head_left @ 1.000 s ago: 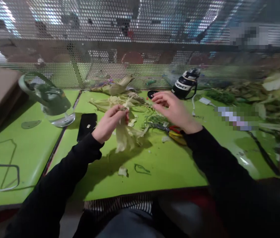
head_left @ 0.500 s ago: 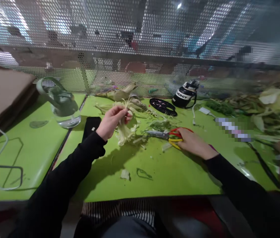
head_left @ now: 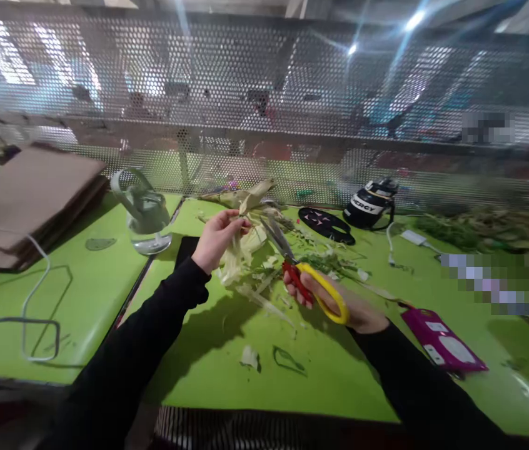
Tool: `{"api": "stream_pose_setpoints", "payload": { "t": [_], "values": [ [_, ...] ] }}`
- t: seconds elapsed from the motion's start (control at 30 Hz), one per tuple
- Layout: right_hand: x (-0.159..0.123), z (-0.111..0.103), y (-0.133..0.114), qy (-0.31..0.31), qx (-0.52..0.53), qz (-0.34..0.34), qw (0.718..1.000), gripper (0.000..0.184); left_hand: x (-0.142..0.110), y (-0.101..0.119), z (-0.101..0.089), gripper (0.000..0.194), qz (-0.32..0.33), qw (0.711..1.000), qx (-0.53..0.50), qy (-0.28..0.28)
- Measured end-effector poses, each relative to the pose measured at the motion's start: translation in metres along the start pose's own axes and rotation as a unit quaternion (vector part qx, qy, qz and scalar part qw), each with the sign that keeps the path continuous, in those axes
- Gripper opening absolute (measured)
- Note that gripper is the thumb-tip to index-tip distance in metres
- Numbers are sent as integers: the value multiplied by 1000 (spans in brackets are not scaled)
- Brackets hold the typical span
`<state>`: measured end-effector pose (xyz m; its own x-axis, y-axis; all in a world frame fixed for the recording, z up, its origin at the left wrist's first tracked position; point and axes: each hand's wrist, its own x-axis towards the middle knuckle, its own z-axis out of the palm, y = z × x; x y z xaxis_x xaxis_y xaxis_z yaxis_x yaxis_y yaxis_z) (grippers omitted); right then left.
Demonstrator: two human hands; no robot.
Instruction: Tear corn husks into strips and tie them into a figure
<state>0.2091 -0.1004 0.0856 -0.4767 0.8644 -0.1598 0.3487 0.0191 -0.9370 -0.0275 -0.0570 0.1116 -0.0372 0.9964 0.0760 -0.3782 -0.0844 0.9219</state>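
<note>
My left hand is closed, with thumb and fingers pinching pale corn husk that hangs below the fingertips. My right hand grips scissors by their red and yellow handles. The blades point up and left, their tips just right of my left fingertips; I cannot tell whether they touch the husk. Husk scraps and shredded green bits lie on the green table under and between my hands. Behind them rest larger dried husks.
A clear bottle with a green lid stands left, beside stacked brown cardboard. A dark phone-like slab lies by my left wrist. Rightward are a black palette-shaped piece, a black bottle, a purple badge holder and leafy heaps.
My right hand has lifted the scissors from the table and brought the blades up beside my left hand. The left hand still pinches husk. The view has shifted, uncovering the purple holder.
</note>
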Motion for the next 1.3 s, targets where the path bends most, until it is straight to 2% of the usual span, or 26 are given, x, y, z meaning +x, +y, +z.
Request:
{"api": "stream_pose_setpoints", "payload": {
  "t": [0.07,0.2,0.3,0.43,0.63,0.8,1.0,1.17,1.23,1.3],
  "values": [
    [1,10,9,-13,44,6,999,63,1,-2,0,7,16,1000,23,3],
    [1,27,20,-46,149,29,987,59,2,-9,-1,10,48,995,85,3],
    [1,34,20,-50,170,27,984,58,2,-15,-1,10,76,990,115,7],
    [1,39,18,-41,200,15,979,58,0,-17,0,13,81,990,117,6],
    [3,45,17,-20,209,20,977,59,-6,-16,6,18,42,994,103,13],
    [4,49,15,-14,216,62,974,71,-9,-19,10,18,14,997,74,5],
    [3,52,16,-11,218,77,973,74,-13,-20,15,19,13,999,53,5],
    [4,54,21,22,202,115,972,77,-14,-21,19,22,13,999,47,9],
    [4,55,24,33,193,106,975,78,-14,-20,20,24,7,999,40,9],
    [3,52,25,46,182,62,980,78,-14,-17,20,24,0,999,31,5]
  ]
}}
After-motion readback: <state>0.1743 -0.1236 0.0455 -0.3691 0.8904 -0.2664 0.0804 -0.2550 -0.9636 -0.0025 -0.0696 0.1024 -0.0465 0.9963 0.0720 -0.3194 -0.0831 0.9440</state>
